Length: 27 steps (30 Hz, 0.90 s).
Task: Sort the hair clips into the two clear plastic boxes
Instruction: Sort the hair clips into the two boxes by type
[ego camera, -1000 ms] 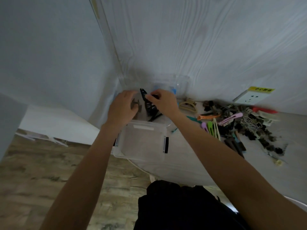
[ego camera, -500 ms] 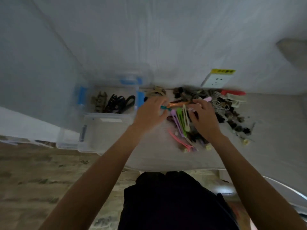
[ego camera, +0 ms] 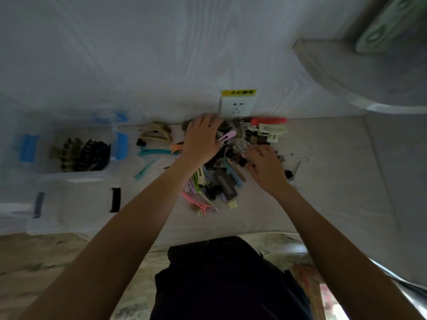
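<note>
1. The left hand (ego camera: 203,139) is laid, fingers spread, on the heap of mixed coloured plastic hair clips (ego camera: 221,172).
2. The right hand (ego camera: 265,167) is set on the heap's near-right part; its finger state cannot be told.
3. The clear plastic box with blue latches (ego camera: 115,162), holding dark claw clips (ego camera: 92,154), is seen well left of the left fingers, with the clear plastic box with black latches (ego camera: 76,204) nearer.

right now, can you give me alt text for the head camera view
Both hands, left and right, reach into a pile of hair clips on a white table. At left sit two clear boxes: the far box holds dark clips, the near box looks empty.

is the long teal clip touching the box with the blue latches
Apart. In the head view the teal clip lies on the white surface right of the box with blue latches, with a strip of bare surface showing between them.
</note>
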Motion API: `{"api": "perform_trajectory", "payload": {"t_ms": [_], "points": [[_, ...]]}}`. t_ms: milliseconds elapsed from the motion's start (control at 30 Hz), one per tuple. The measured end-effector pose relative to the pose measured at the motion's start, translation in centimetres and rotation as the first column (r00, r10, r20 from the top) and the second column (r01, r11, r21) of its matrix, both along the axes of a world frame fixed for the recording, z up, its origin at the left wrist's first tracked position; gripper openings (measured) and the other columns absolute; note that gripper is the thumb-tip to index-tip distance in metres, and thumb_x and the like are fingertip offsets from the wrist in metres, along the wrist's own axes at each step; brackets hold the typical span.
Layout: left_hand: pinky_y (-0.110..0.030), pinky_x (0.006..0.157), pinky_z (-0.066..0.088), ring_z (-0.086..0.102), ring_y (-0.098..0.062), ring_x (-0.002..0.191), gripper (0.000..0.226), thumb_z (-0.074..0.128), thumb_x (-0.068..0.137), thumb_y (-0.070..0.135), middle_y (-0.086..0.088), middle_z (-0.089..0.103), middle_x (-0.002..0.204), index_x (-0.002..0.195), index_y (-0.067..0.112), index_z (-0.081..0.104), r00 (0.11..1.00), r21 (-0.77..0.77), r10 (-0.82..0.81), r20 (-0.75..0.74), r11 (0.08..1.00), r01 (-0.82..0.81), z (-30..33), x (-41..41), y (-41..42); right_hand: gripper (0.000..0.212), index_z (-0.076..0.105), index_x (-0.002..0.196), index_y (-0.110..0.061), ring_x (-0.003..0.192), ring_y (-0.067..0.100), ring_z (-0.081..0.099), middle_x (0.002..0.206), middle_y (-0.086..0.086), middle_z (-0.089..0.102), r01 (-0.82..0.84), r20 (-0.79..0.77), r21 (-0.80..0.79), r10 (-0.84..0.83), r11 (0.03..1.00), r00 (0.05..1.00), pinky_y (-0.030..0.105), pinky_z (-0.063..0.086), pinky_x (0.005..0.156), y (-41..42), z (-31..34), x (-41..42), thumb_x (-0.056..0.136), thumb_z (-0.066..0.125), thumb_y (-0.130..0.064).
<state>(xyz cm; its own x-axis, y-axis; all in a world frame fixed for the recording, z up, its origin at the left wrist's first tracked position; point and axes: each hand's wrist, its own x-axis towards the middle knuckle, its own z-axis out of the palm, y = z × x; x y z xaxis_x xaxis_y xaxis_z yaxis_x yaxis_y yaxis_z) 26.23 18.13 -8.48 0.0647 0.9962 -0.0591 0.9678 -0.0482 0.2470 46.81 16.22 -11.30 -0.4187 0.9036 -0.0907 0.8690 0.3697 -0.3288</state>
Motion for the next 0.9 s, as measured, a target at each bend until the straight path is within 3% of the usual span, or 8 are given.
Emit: {"api": "perform_trajectory", "payload": {"t_ms": [167, 300, 467, 600, 667, 733, 833, 900], "points": [[-0.043, 0.102, 0.032, 0.037, -0.032, 0.127, 0.056, 0.059, 0.08, 0.015, -0.013, 0.044, 0.137, 0.133, 0.013, 0.04, 0.978, -0.14, 0.049, -0.204, 0.987, -0.078, -0.2, -0.4, 2.1, 0.061, 0.037, 0.133, -0.008, 0.117, 0.038, 0.039, 0.13, 0.021, 0.043, 0.197, 0.177, -0.074, -0.181, 0.978, 0.967, 0.044, 0.039, 0.093, 1.5, 1.5, -0.5, 0.083, 0.065, -0.03], [-0.042, 0.094, 0.04, 0.047, -0.032, 0.118, 0.036, 0.057, 0.086, 0.02, -0.011, 0.054, 0.126, 0.122, 0.017, 0.056, 0.99, -0.106, 0.038, -0.133, 0.993, -0.052, -0.2, -1.0, 1.9, 0.066, 0.038, 0.129, -0.006, 0.116, 0.034, 0.043, 0.124, 0.018, 0.049, 0.208, 0.229, -0.166, -0.167, 0.964, 0.959, 0.039, 0.038, 0.093, 2.1, 1.4, -0.9, 0.081, 0.065, -0.041], [-0.038, 0.074, 0.049, 0.061, -0.031, 0.095, 0.022, 0.058, 0.087, 0.018, -0.009, 0.062, 0.108, 0.107, 0.015, 0.067, 0.991, 0.055, 0.105, 0.087, 0.992, -0.11, 1.3, -2.6, -0.4, 0.051, 0.044, 0.119, -0.007, 0.112, 0.03, 0.045, 0.124, 0.014, 0.046, 0.221, 0.055, -0.102, -0.217, 0.97, 0.975, 0.037, 0.042, 0.084, 1.5, 2.7, -1.1, 0.081, 0.067, -0.034], [-0.028, 0.073, 0.044, 0.062, -0.025, 0.086, 0.02, 0.062, 0.084, 0.016, -0.01, 0.065, 0.097, 0.103, 0.013, 0.068, 0.928, 0.128, 0.206, 0.31, 0.958, -0.256, 3.4, -4.4, -2.3, 0.05, 0.047, 0.125, -0.014, 0.106, 0.022, 0.056, 0.123, 0.006, 0.054, 0.281, -0.3, -0.178, -0.324, 0.943, 0.897, 0.037, 0.046, 0.085, 1.1, 5.2, -1.7, 0.084, 0.063, -0.037], [-0.022, 0.077, 0.044, 0.063, -0.02, 0.087, 0.019, 0.062, 0.085, 0.013, -0.008, 0.068, 0.095, 0.103, 0.013, 0.067, 0.833, 0.086, 0.272, 0.482, 0.931, -0.354, 4.3, -5.2, -3.6, 0.04, 0.054, 0.117, -0.019, 0.091, 0.01, 0.062, 0.11, -0.001, 0.062, 0.285, -0.475, -0.358, -0.436, 0.889, 0.764, 0.027, 0.05, 0.079, 0.9, 5.8, -2.5, 0.084, 0.064, -0.039], [-0.016, 0.076, 0.046, 0.063, -0.016, 0.085, 0.018, 0.059, 0.086, 0.011, -0.002, 0.068, 0.092, 0.103, 0.012, 0.065, 0.744, 0.051, 0.31, 0.592, 0.907, -0.418, 5.1, -6.0, -4.8, 0.032, 0.06, 0.113, -0.011, 0.083, 0.008, 0.065, 0.106, 0.002, 0.066, 0.221, -0.566, -0.634, -0.639, 0.741, 0.52, 0.026, 0.051, 0.078, 0.8, 5.9, -3.5, 0.089, 0.058, -0.031], [0.002, 0.067, 0.037, 0.056, -0.006, 0.083, 0.021, 0.058, 0.087, 0.007, 0.005, 0.062, 0.09, 0.106, 0.01, 0.064, 0.715, 0.034, 0.362, 0.598, 0.88, -0.474, 6.2, -7.7, -6.1, 0.022, 0.06, 0.102, 0.0, 0.079, 0.018, 0.07, 0.096, 0.011, 0.068, -0.033, -0.512, -0.859, -0.855, 0.511, 0.089, 0.029, 0.055, 0.077, 0.7, 6.5, -4.6, 0.095, 0.046, -0.016], [0.0, 0.067, 0.036, 0.055, -0.006, 0.085, 0.022, 0.06, 0.086, 0.01, 0.004, 0.064, 0.093, 0.107, 0.011, 0.065, 0.701, 0.064, 0.394, 0.594, 0.846, -0.53, 6.8, -9.5, -7.5, 0.018, 0.057, 0.093, -0.002, 0.077, 0.022, 0.071, 0.084, 0.011, 0.071, -0.182, -0.424, -0.883, -0.902, 0.432, -0.083, 0.028, 0.058, 0.07, 0.1, 7.2, -5.5, 0.096, 0.044, -0.014]]}}
